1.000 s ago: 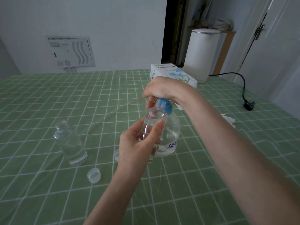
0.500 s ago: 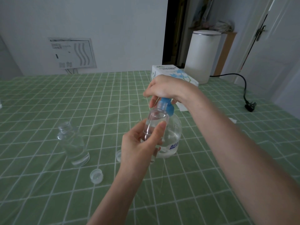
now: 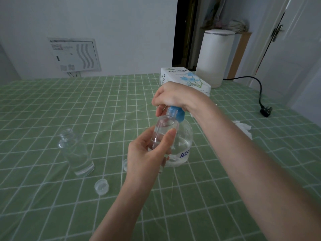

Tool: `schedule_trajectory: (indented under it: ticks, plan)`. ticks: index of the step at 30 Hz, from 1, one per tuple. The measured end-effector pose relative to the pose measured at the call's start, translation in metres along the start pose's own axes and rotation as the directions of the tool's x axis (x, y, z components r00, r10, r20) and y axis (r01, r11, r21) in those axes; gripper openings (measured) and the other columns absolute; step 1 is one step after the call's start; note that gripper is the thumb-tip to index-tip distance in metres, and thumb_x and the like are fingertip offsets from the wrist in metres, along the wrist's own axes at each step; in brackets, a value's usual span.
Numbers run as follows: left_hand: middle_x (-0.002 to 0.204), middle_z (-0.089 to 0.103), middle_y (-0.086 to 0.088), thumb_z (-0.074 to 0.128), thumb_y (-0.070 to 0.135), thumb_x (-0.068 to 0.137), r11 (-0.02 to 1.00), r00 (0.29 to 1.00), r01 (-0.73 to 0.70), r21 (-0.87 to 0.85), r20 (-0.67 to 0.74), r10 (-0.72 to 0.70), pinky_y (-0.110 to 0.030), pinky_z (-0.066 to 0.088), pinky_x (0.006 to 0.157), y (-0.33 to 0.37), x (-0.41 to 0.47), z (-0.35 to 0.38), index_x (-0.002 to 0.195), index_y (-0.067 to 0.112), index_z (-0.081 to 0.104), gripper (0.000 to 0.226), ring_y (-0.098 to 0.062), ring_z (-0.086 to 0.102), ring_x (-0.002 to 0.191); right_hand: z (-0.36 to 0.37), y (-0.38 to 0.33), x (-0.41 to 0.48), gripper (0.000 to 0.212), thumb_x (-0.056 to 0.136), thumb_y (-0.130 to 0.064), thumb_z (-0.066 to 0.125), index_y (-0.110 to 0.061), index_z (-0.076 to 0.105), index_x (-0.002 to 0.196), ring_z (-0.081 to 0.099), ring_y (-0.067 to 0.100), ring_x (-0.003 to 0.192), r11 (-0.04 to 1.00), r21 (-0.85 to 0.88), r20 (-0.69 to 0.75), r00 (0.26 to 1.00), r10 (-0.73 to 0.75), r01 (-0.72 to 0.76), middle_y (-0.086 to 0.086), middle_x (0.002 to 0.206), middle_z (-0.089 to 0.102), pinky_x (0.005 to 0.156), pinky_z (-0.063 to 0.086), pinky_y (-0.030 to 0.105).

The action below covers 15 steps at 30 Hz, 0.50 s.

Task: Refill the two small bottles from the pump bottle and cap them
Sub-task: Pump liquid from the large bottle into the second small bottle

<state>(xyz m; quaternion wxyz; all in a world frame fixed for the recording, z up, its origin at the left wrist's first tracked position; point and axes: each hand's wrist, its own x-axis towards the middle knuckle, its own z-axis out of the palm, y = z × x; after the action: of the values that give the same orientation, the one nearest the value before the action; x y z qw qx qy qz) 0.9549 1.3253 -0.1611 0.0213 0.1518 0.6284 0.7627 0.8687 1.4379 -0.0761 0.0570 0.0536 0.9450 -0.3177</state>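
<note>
My left hand [image 3: 145, 153] grips a small clear bottle [image 3: 165, 127] and holds its open mouth up under the blue pump head [image 3: 175, 113] of the round clear pump bottle [image 3: 184, 143]. My right hand [image 3: 173, 96] lies curled over the top of that pump head. The pump bottle stands on the green checked tablecloth [image 3: 104, 105] behind the small bottle. A second small clear bottle [image 3: 76, 152] stands uncapped to the left, with some liquid at its bottom. One clear cap [image 3: 101, 186] lies in front of it. Another cap [image 3: 125, 164] shows partly behind my left hand.
A tissue paper box [image 3: 184, 79] lies behind my right hand, with a white cylindrical appliance [image 3: 215, 58] beyond it. A black cord and plug [image 3: 265, 111] lie at the right. Crumpled white tissue [image 3: 243, 127] sits by my right forearm.
Both hands and the bottles keep nearly the same pose. My right hand has sunk slightly on the pump head; the view has shifted a little.
</note>
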Motion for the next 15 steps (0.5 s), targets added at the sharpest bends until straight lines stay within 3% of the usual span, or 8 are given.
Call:
schedule_trajectory:
  ticks: [7,15]
  plan:
    - [0.054,0.063,0.006,0.065,0.053,0.056,1.0,1.0,0.015,-0.017,-0.02,-0.015,-0.012,0.038,0.039,0.0017,0.001,0.0029,0.074,0.033,0.072,0.028,-0.005,0.053,0.045,-0.0058,-0.0038,-0.004,0.027,0.095,-0.014,0.056,0.002,0.067,0.114,0.069,0.032,0.106,0.999,0.011,-0.052,0.998,-0.042,0.042,0.016,0.109,0.074,0.088,0.053,0.039]
    - [0.05,0.06,0.007,0.066,0.056,0.054,1.0,1.0,0.019,-0.008,-0.013,-0.019,-0.012,0.035,0.037,0.0015,-0.0004,0.0007,0.071,0.034,0.071,0.028,-0.004,0.049,0.042,0.0025,0.0012,0.0015,0.031,0.093,-0.014,0.057,0.001,0.064,0.12,0.065,0.031,0.115,1.0,0.005,-0.026,1.0,0.009,-0.008,0.019,0.119,0.07,0.102,0.048,0.042]
